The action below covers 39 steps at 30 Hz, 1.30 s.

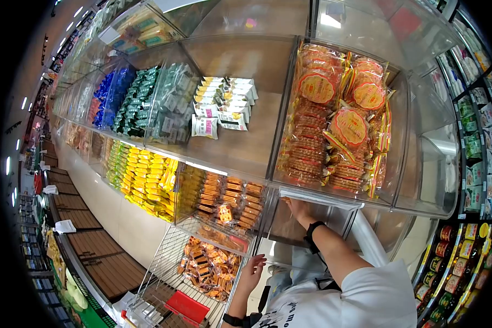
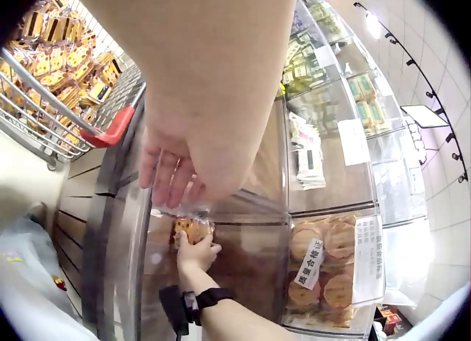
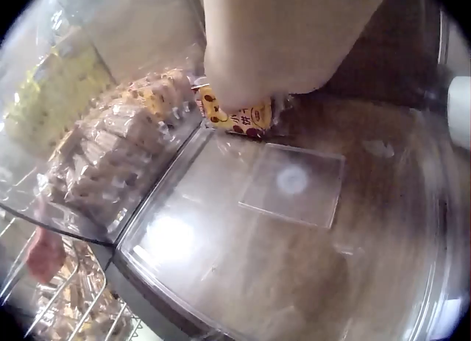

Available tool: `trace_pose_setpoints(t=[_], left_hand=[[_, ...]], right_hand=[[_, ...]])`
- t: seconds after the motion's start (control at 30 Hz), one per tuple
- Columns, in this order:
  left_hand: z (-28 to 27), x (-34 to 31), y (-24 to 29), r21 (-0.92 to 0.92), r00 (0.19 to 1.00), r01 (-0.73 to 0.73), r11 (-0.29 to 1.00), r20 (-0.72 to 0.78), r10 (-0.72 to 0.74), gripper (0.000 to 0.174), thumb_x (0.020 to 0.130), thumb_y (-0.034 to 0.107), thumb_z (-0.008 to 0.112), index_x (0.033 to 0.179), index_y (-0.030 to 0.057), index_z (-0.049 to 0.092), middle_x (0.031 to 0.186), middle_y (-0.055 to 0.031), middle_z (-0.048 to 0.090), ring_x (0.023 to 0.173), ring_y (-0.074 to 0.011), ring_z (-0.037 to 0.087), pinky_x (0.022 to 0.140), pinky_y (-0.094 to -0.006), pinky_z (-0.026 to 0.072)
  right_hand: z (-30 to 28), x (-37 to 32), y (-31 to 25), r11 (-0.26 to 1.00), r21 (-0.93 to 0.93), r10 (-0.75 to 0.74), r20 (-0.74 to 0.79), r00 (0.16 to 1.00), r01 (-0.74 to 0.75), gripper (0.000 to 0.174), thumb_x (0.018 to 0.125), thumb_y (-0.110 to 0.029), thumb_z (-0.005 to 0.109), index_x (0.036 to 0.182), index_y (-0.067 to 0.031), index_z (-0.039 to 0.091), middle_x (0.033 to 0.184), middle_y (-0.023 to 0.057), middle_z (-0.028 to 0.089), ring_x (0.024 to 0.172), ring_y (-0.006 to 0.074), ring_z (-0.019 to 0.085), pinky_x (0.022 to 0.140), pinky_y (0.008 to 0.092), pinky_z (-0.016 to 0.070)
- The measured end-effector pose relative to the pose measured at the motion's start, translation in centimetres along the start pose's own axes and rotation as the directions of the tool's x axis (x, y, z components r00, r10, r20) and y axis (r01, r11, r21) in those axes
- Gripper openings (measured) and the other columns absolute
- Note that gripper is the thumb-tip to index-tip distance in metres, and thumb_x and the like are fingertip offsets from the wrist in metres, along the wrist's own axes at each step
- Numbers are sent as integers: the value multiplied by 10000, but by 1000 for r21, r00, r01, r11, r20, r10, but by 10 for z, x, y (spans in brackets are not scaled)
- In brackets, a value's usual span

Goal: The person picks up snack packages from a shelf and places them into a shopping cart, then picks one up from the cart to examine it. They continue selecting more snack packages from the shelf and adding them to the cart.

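Observation:
My right hand (image 1: 298, 209) reaches into a clear-walled bin (image 3: 213, 230) on the lower shelf. Its fingers grip a small snack packet (image 3: 234, 114), yellow with brown spots and printed characters, near the partition beside a filled bin. In the left wrist view, the same snack packet (image 2: 193, 229) shows above the thumb of the right hand (image 2: 197, 254). My left hand (image 1: 251, 271) holds nothing, its fingers loosely extended by the bin's front edge and the cart. Seen from the left wrist, the left hand (image 2: 173, 164) hangs over that edge.
A wire shopping cart (image 1: 164, 262) with a red panel (image 1: 187, 307) stands left, holding many orange snack packets (image 1: 210, 268). Stacked brown packets (image 1: 246, 202) fill the neighbouring bin. Above are bagged round biscuits (image 1: 347, 128) and white packets (image 1: 224, 104). A clear square plate (image 3: 294, 185) lies in the bin.

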<state>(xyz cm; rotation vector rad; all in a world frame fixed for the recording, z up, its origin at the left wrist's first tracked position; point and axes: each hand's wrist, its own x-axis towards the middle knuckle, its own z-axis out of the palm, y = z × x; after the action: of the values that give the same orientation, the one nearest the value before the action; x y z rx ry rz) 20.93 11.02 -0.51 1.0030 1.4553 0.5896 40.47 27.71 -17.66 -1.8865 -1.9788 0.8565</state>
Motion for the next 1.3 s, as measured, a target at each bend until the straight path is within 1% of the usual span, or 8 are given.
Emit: trace_pose_setpoints(t=[0.17, 0.23, 0.43, 0.6, 0.77, 1.0, 1.1, 1.3], left_hand=[[-1, -14, -4, 29, 999, 39, 999, 26, -40, 230, 815, 96, 397, 1021, -5, 414, 917, -103, 533, 837, -162, 516, 708, -252, 409], [-3, -19, -8, 26, 998, 56, 998, 40, -57, 230, 822, 97, 383, 1021, -18, 401, 926, -104, 523, 851, -164, 503, 740, -257, 398], [-9, -36, -21, 56, 999, 3, 998, -53, 0, 226, 801, 113, 419, 1012, 37, 444, 888, -92, 562, 799, -164, 549, 622, -246, 432], [-12, -52, -32, 34, 996, 40, 999, -77, -37, 223, 811, 105, 403, 1011, 10, 430, 904, -95, 547, 820, -159, 527, 685, -250, 415], [-16, -71, -35, 3, 991, 88, 996, -101, -87, 224, 812, 103, 403, 1015, 10, 428, 908, -100, 543, 829, -157, 525, 692, -258, 422], [-19, -84, -51, 21, 987, 100, 995, -129, -97, 220, 807, 95, 408, 1009, 12, 434, 892, -97, 551, 809, -153, 535, 682, -255, 428], [-19, -86, -50, 19, 985, 112, 994, -133, -108, 221, 807, 97, 411, 1011, 17, 435, 886, -94, 554, 806, -151, 537, 674, -253, 429], [-19, -91, -59, 18, 984, 98, 995, -154, -94, 221, 805, 98, 416, 1009, 16, 439, 887, -94, 553, 805, -153, 538, 670, -246, 433]], right_hand=[[17, 2, -7, 983, -173, 39, -117, 992, -59, 496, 694, -200, 545, 1137, -104, 344, 1141, 160, 330, 1044, 326, 333, 872, 406, 269], [19, 0, -11, 921, -377, 50, -140, 989, -100, 502, 683, -196, 558, 1125, -82, 347, 1113, 147, 345, 1027, 301, 341, 857, 404, 269], [-2, -12, -31, 927, -369, -24, -233, 972, -66, 382, 652, -227, 594, 950, -48, 438, 1054, 114, 369, 1004, 257, 331, 820, 378, 276], [-2, -10, -30, 906, -424, -49, -160, 986, -24, 365, 670, -237, 574, 977, -77, 458, 1031, 100, 392, 972, 248, 358, 814, 400, 284], [-6, -9, -33, 900, -432, -146, -181, 973, 55, 165, 703, -95, 461, 858, -42, 482, 945, 79, 430, 934, 231, 381, 809, 381, 294], [-4, -4, -29, 876, -452, -252, -134, 958, 167, 158, 701, -84, 431, 838, -50, 504, 896, 70, 455, 925, 222, 393, 813, 351, 296], [0, -8, -34, 911, -388, -251, -259, 933, 137, 168, 700, -88, 430, 845, -50, 506, 893, 77, 455, 921, 224, 398, 804, 348, 300], [-1, -15, -44, 898, -436, -181, -250, 951, 56, 199, 716, -101, 412, 886, -53, 505, 901, 90, 453, 917, 239, 406, 780, 355, 321]])
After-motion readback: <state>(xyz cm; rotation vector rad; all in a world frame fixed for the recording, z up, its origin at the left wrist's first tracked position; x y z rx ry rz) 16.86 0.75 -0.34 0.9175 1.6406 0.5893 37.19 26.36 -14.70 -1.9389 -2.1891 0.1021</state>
